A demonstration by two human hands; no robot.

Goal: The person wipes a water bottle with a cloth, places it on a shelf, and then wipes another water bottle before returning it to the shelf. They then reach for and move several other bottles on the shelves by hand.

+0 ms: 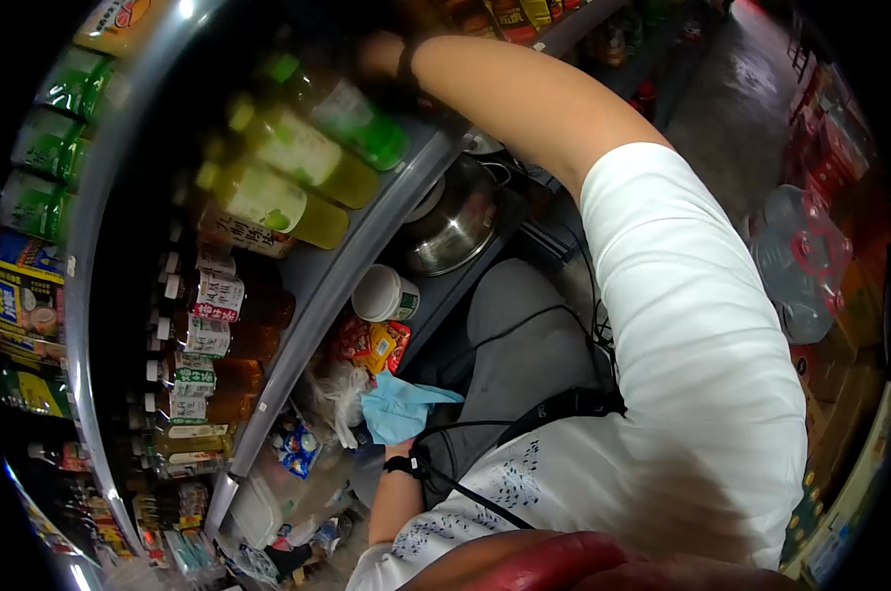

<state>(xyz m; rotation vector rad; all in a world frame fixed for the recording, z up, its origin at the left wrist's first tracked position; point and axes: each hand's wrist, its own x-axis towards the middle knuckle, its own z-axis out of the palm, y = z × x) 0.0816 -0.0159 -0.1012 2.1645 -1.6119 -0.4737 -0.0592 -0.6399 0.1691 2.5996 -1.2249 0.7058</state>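
Note:
My left hand [400,449], with a dark band at the wrist, is low in the view and closed on a crumpled light blue cloth [404,406] that covers most of its fingers. My right arm stretches over the shelf at the top. My right hand [378,55] is in deep shadow behind the drink bottles and its fingers cannot be made out. Nearest to it stands a green-labelled bottle [352,118], blurred. Beside that are two yellow-green bottles [312,158] [273,205] on the grey shelf [329,268].
Rows of brown drink bottles [209,337] line the shelf on the left. Below the shelf edge are a metal pot [455,231], a white tub [378,294], red packets [378,342] and plastic bags [335,394]. Black cables cross my lap. Boxes and wrapped goods stand at the right.

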